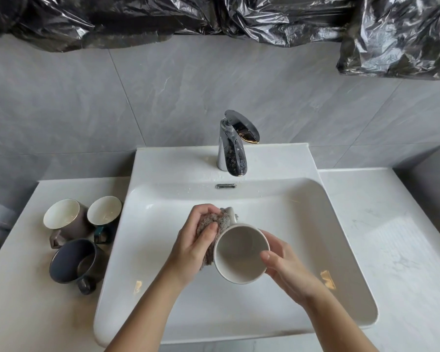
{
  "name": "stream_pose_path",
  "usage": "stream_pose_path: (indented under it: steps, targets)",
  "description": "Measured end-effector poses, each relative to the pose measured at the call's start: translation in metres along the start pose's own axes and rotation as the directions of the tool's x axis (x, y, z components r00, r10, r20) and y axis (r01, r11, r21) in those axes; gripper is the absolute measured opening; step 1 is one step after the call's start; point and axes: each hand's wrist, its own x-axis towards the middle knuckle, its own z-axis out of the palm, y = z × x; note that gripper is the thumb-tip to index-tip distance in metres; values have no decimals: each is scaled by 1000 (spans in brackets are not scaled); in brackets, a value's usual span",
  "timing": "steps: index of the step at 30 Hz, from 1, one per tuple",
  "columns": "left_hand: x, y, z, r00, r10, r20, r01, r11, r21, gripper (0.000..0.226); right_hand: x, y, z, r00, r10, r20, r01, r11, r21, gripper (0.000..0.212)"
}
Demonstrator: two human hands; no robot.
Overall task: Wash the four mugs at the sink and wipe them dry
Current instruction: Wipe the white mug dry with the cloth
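White mug [240, 252]: over sink [163, 288], tilted; right hand [287, 265] grip pinching rim; left hand [188, 252] grip curled round cloth [211, 224], pressed to mug side. Brown mug [61, 217], teal mug [104, 210], dark mug [74, 260]: on counter [23, 301], left of sink; likely done; fourth probably mid-wipe.

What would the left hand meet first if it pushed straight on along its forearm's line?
The grey cloth that the left hand grips, then at once the white mug held by the right hand, as far as one view shows.
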Motion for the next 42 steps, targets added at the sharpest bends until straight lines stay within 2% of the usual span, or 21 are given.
stream_pose_path:
  steps: [4, 7, 10, 13, 18, 21, 24, 27, 29, 32, 34, 37, 40, 42]
  targets:
    - [4, 3, 0, 998, 54, -14, -54, 998, 25, 17, -4, -3, -1, 999, -27, 45, 25, 999, 34, 89]
    - [-2, 0, 1, 995, 87, -42, -85, 996, 37, 15, -5, -1, -4, 999, -18, 38, 16, 998, 65, 93]
    - [-7, -9, 1, 986, 93, -141, -81, 993, 91, 15, -8, -1, -5, 999, -14, 35, 10, 994, 112, 93]
    - [-8, -8, 7, 982, -22, -186, 18, 1000, -23, 16, -9, -5, -5, 997, -10, 76, 3, 995, 102, 93]
    - [5, -4, -1, 987, -158, 1, 157, 980, -119, 24, -10, -8, -5, 986, 24, 164, -39, 995, 90, 83]
    - [9, -8, -5, 968, -236, 89, 253, 902, -350, 25, -11, -10, -4, 981, 45, 189, -64, 993, 96, 80]
    - [12, -5, -4, 977, -211, 25, 199, 872, -448, 26, -8, -10, -4, 978, 43, 202, -60, 995, 82, 78]
    - [15, -5, -10, 978, -106, -177, 42, 941, -335, 20, -5, -6, -8, 991, 63, 119, -72, 995, 71, 86]
    - [10, -5, -12, 975, -57, -216, 4, 971, -241, 27, -4, -3, -11, 995, 64, 73, -69, 995, 78, 94]
    - [2, -7, -5, 997, -8, -73, -3, 989, -151, 31, -3, -3, -11, 996, 51, 71, -57, 995, 77, 95]
    - [0, -5, -1, 1000, -15, 1, 15, 988, -156, 28, -2, -3, -10, 997, 45, 66, -49, 997, 60, 94]
    - [3, -3, 2, 1000, -17, 25, 19, 996, -82, 27, -1, -4, -11, 998, 39, 44, -39, 999, -2, 96]
    - [7, -3, 5, 999, -37, 1, 37, 999, -18, 15, -1, -4, -15, 1000, 1, 28, 2, 995, -99, 94]
    - [9, -6, 4, 998, -69, -14, 69, 998, -9, 16, -1, -3, -18, 1000, -29, 7, 30, 992, -124, 98]
